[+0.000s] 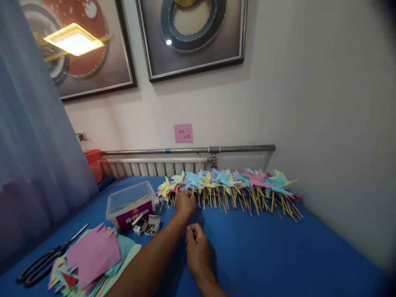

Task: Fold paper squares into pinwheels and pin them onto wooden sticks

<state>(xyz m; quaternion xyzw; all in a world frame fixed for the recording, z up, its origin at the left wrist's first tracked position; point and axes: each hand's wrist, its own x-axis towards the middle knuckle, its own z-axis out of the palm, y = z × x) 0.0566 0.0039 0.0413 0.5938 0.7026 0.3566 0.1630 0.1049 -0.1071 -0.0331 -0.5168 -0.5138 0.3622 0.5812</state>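
Nearest the camera, the right hand (198, 247) is held low over the blue tabletop (278, 255), its fingers curled inward; whether anything small is pinched in them cannot be told. Beyond it, the left hand (185, 203) is stretched forward, its fingers closed at the stick of a pinwheel at the near end of the row of paper pinwheels (229, 187), though the grasp itself is hidden by the back of the hand.

The row is laid along the wall, just beyond and to the right of the left fingers: many finished pinwheels in yellow, blue, purple and pink, with wooden sticks pointing toward the camera. A good share of the work is judged done.

To the left of the fingers, material is left: a stack of cut coloured paper (93, 255), a clear plastic box (131, 204) with a few sticks in it, black scissors (46, 260) farther left, and small open boxes of pins (148, 227) just left of the forearm. More pinwheels can probably be made.
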